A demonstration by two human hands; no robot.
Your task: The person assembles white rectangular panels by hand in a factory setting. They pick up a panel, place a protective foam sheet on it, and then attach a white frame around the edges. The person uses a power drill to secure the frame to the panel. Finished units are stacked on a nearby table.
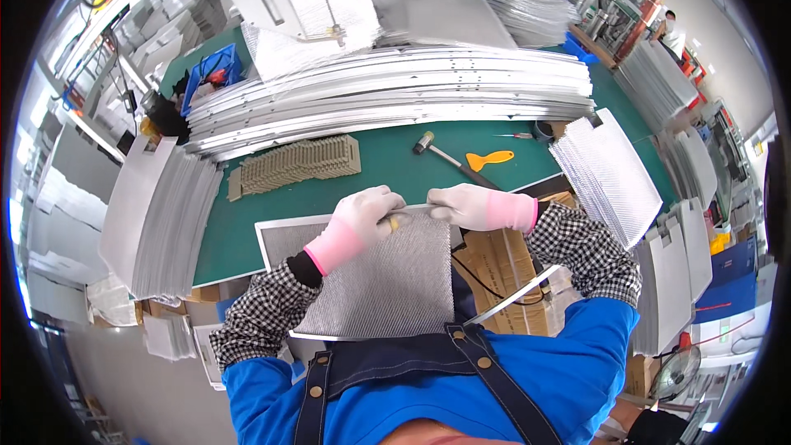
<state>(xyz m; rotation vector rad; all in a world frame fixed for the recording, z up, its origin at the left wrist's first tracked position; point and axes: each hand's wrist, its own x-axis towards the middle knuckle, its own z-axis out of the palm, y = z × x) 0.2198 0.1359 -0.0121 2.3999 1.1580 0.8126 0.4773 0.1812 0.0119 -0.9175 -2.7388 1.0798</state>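
Observation:
A grey metal mesh panel (395, 280) rests in front of my body, with a thin pale metal frame along its left and lower edges. My left hand (368, 216), in a white glove with a pink cuff, is closed at the panel's far edge. Close to its right, my right hand (463, 206), gloved the same way, pinches the far right corner. The exact grip of the fingertips is partly hidden. A loose-looking metal strip (515, 295) slants out to the right of the mesh, below my right forearm.
Beyond my hands on the green table (387, 152) lie a row of beige slotted pieces (297, 165), a mallet (449, 161) and a yellow scraper (489, 158). Long metal strips (395, 91) are stacked behind. Panel stacks stand left (156, 222) and right (606, 173). A cardboard box (503, 272) sits below.

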